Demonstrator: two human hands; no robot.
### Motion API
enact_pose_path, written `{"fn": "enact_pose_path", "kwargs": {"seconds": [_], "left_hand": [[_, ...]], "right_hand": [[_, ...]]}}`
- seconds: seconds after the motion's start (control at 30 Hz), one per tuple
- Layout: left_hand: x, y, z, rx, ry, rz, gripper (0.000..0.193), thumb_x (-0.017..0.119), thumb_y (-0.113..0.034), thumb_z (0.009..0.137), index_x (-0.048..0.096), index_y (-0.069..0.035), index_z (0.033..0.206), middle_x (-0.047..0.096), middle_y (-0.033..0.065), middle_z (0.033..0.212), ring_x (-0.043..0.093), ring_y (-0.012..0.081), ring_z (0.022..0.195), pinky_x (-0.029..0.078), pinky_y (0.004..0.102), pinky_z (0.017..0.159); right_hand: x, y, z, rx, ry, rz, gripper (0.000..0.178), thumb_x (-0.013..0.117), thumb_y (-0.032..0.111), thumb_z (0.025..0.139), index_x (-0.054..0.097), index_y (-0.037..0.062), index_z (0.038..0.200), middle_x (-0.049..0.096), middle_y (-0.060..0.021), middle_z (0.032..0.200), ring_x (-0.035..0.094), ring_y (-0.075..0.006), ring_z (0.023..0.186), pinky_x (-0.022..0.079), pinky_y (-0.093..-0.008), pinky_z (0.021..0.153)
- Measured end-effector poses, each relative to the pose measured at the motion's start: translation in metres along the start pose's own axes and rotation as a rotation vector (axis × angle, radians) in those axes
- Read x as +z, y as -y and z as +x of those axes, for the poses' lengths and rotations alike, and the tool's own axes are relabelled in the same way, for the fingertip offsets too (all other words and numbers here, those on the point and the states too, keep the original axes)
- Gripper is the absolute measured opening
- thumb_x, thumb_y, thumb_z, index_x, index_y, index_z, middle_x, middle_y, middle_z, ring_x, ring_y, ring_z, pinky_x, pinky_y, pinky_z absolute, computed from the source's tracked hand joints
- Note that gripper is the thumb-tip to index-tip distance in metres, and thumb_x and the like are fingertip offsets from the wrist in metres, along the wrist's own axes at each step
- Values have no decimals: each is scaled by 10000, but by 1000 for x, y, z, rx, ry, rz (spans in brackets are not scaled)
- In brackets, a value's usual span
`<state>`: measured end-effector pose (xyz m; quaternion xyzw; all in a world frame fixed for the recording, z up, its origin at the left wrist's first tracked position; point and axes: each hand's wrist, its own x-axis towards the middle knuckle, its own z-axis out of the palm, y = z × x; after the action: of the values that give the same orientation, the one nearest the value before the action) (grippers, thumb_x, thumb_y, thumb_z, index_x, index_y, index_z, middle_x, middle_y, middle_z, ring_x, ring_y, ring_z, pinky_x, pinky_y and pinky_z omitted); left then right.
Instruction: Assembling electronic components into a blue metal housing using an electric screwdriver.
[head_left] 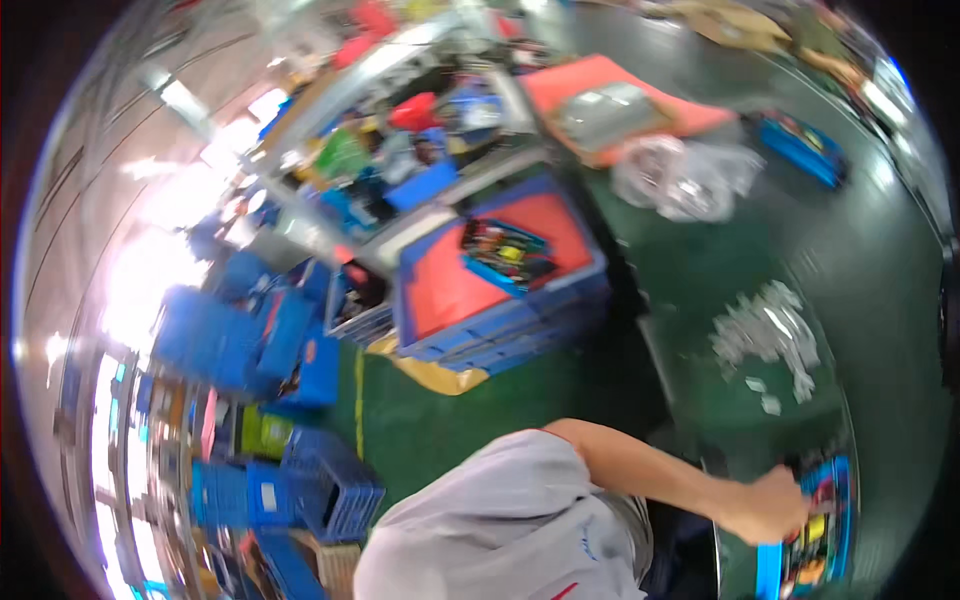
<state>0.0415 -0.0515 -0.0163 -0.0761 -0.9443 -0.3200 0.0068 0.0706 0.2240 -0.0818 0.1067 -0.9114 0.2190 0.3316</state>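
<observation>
At the far left, blurred blue plastic boxes (pixel 210 335) stand in a stack, with a slatted blue crate (pixel 352 495) below them. Further right, a large rigid blue container (pixel 500 345) carries a flat, smooth red-orange sheet (pixel 440 290), and on that sheet lies a small blue tray (pixel 495 277) of mixed small pieces. A soft, creased white shirt (pixel 490 500) fills the lower middle. To its right a glossy green work surface (pixel 690 285) bears a crumpled, see-through plastic bag (pixel 690 180) and, nearer, a ragged heap of clear scraps (pixel 765 335).

The bare left hand (pixel 765 505) reaches rightward to a blue open-topped bin (pixel 842 515) at the lower right, heaped with small dark, red, yellow and orange parts. The fingers look curled at its left side; blur hides whether they pinch anything. The bin lies just beyond the knuckles, its opening facing up, its long axis running roughly up and down the view, its near end meeting the lower edge.
</observation>
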Motion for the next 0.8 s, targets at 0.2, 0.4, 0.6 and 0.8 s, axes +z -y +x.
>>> {"fn": "enact_pose_path", "kwargs": {"seconds": [0.2,0.4,0.6,0.8], "left_hand": [[-15,17,-5,-95,-74,-93,207,519,-249,983,637,-79,1002,651,193,740,677,417,714,526,534,641],[-33,13,-8,-8,-363,-216,262,568,-259,1038,682,-24,1019,666,163,883,660,337,732,521,413,661],[-35,0,-14,-275,-233,-875,416,468,-314,1102,675,40,1032,683,106,916,661,135,738,496,242,627],[-14,-3,-17,-156,-78,-1070,265,570,-142,1051,568,72,1206,697,197,1113,720,256,992,607,375,889]], "right_hand": [[19,-16,-13,564,67,429,268,638,149,1021,681,-41,1205,717,-101,1131,672,-165,974,550,-306,882],[-9,17,-11,451,93,342,111,660,-6,936,691,29,1036,686,-93,1151,609,-112,842,482,-220,689],[-10,41,18,299,233,340,90,697,-46,875,693,-4,955,669,-118,938,638,-254,885,496,-327,815],[-17,45,27,387,351,441,154,648,-20,926,718,22,1057,648,-118,952,625,-248,864,496,-321,792]]}}
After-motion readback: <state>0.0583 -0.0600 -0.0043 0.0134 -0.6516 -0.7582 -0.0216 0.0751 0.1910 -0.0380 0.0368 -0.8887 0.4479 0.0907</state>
